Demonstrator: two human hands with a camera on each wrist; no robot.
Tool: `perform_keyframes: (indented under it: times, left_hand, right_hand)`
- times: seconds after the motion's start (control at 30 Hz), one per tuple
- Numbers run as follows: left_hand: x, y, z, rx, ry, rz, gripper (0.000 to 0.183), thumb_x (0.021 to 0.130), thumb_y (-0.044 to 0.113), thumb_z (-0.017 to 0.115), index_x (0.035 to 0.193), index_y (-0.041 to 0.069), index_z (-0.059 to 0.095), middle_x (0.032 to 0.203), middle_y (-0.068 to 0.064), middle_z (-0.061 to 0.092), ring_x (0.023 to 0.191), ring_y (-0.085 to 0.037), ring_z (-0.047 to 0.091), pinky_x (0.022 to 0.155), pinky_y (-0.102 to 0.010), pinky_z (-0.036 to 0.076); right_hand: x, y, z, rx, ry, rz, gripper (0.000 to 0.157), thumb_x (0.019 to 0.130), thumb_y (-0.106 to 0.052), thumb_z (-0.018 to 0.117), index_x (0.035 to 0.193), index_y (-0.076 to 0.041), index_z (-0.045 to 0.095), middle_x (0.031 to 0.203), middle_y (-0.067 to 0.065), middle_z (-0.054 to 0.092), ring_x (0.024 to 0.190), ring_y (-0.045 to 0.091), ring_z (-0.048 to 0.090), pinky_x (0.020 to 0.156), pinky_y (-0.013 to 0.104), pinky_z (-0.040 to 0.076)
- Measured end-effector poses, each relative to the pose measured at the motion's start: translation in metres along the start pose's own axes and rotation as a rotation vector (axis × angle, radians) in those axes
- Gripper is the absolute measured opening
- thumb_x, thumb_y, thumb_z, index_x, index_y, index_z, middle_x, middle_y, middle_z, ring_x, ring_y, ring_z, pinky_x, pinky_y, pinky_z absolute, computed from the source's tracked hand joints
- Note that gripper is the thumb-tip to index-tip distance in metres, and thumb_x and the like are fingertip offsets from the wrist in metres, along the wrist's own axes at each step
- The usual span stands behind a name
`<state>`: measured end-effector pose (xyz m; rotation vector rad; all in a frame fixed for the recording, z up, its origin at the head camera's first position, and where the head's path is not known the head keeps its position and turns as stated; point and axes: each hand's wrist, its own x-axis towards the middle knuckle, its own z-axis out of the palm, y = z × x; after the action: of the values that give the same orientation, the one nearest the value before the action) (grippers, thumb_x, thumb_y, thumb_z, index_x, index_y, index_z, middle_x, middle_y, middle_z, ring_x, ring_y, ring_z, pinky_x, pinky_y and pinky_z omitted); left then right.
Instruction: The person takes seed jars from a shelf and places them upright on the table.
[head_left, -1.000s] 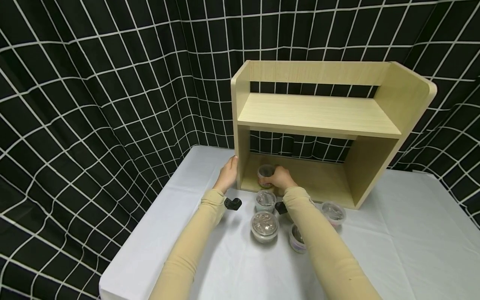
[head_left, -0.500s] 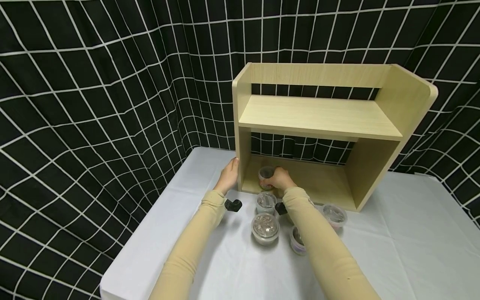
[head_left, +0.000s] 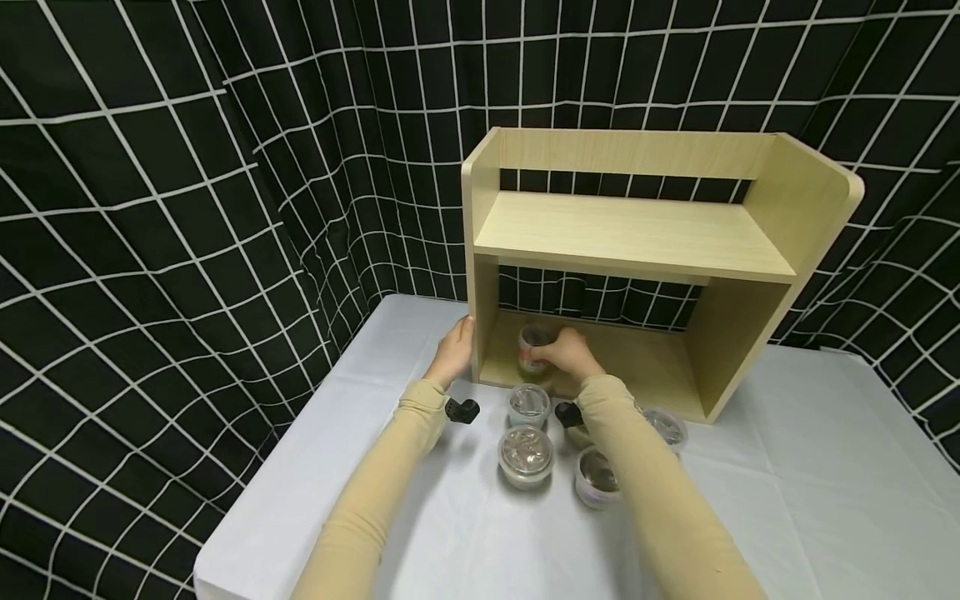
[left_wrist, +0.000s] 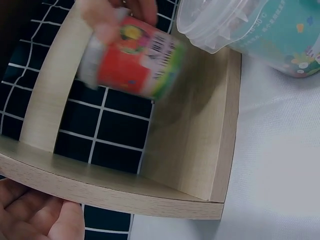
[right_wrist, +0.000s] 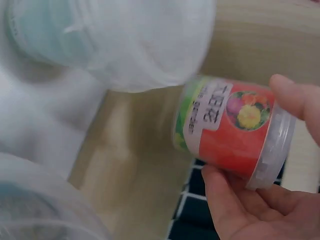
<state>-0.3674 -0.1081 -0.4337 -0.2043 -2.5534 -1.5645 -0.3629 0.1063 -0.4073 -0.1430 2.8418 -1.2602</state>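
My right hand (head_left: 572, 354) grips a small clear plastic jar (head_left: 534, 348) between thumb and fingers, inside the lower left of the wooden shelf (head_left: 637, 233). Its red label (right_wrist: 235, 135) with a flower picture and a green band faces the right wrist view. In the left wrist view the jar (left_wrist: 135, 60) is blurred, with fingertips at its lid end. My left hand (head_left: 452, 352) rests against the outer left side panel of the shelf, fingers extended along it. A teal-labelled tub (head_left: 528, 405) stands just in front of the shelf, below the jar.
A wider clear-lidded tub (head_left: 526, 457) stands on the white tablecloth (head_left: 810, 483) in front of the teal one. Another tub (head_left: 597, 477) and a farther one (head_left: 666, 429) are partly hidden by the right sleeve (head_left: 660, 492). Black grid curtain (head_left: 187, 208) surrounds the table.
My right hand has shifted slightly right and tilted the jar, so its red label now shows in the head view. The left hand stays at the side panel.
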Motion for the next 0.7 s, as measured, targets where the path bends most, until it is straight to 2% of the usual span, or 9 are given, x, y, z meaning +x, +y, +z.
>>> perform_keyframes:
  times: [0.13,0.23,0.43,0.7]
  left_hand:
    - [0.000,0.000,0.001,0.000,-0.004,0.000,0.055,0.103,0.039,0.022,0.142,0.004,0.035,0.142,-0.016,0.038,0.130,-0.031,0.032,0.108,-0.040,0.025]
    - [0.000,0.001,0.001,0.002,-0.001,0.005,0.054,0.103,0.040,0.023,0.142,0.004,0.036,0.141,-0.015,0.038,0.130,-0.031,0.033,0.108,-0.039,0.025]
    - [-0.004,0.003,0.001,-0.006,0.007,-0.009,0.052,0.103,0.038,0.023,0.141,0.006,0.037,0.142,-0.014,0.039,0.130,-0.030,0.033,0.108,-0.038,0.025]
    - [-0.005,0.005,0.002,-0.019,0.008,-0.018,0.053,0.103,0.040,0.023,0.142,0.007,0.038,0.141,-0.014,0.039,0.130,-0.030,0.033,0.108,-0.040,0.026]
  right_hand:
    - [-0.006,-0.006,-0.009,0.155,-0.040,-0.046,0.058,0.075,-0.024,0.076,0.117,0.009,0.053,0.110,0.022,0.058,0.099,0.032,0.055,0.087,0.039,0.047]
    - [-0.013,-0.011,-0.016,0.217,-0.067,-0.083,0.060,0.077,-0.023,0.075,0.123,0.006,0.050,0.116,0.020,0.056,0.105,0.031,0.053,0.089,0.039,0.046]
    - [-0.034,-0.018,-0.031,0.177,-0.064,-0.119,0.072,0.077,-0.032,0.074,0.131,0.005,0.044,0.117,0.020,0.055,0.104,0.031,0.054,0.086,0.041,0.048]
    - [-0.066,-0.013,-0.045,0.154,-0.057,-0.188,0.072,0.079,-0.031,0.074,0.135,0.001,0.041,0.116,0.019,0.056,0.102,0.030,0.055,0.082,0.039,0.050]
